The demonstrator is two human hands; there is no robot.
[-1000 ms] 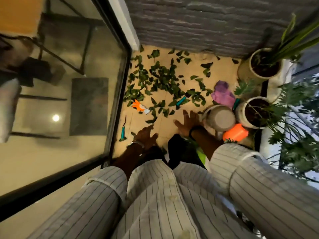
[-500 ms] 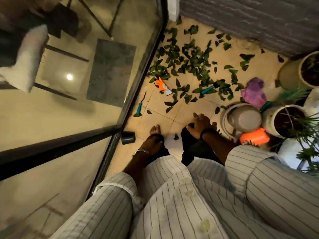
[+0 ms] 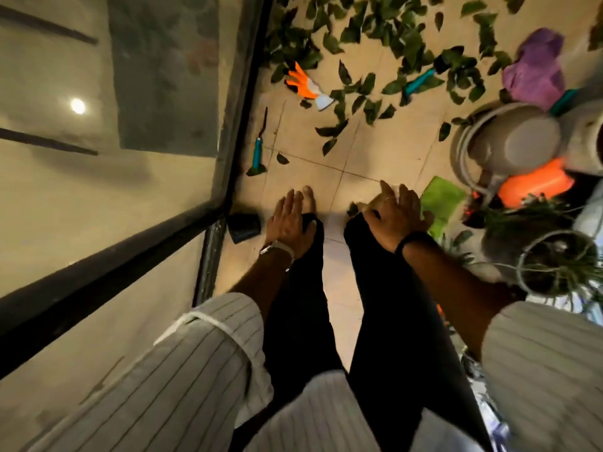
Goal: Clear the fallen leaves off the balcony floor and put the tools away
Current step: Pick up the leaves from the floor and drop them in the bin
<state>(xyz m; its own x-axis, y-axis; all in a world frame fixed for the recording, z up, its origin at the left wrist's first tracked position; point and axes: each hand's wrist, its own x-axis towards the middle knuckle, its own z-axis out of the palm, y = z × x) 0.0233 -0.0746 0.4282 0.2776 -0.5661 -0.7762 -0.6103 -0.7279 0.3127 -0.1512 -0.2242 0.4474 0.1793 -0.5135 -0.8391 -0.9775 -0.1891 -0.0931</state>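
Observation:
Several green fallen leaves lie scattered over the beige tiled balcony floor ahead of me. An orange and white glove rests among them. A teal-handled hand tool lies along the glass door track, and a second teal-handled tool lies in the leaves. My left hand hangs open above my left foot. My right hand hangs open above my right foot. Both hands hold nothing.
A glass sliding door runs along the left. A small black cup sits by its frame. At right stand a grey watering can, an orange bottle, a purple cloth, a green cloth and a potted plant.
The view has tilted down and moved closer to my legs. Both hands have dropped from reaching forward to hanging open above my feet.

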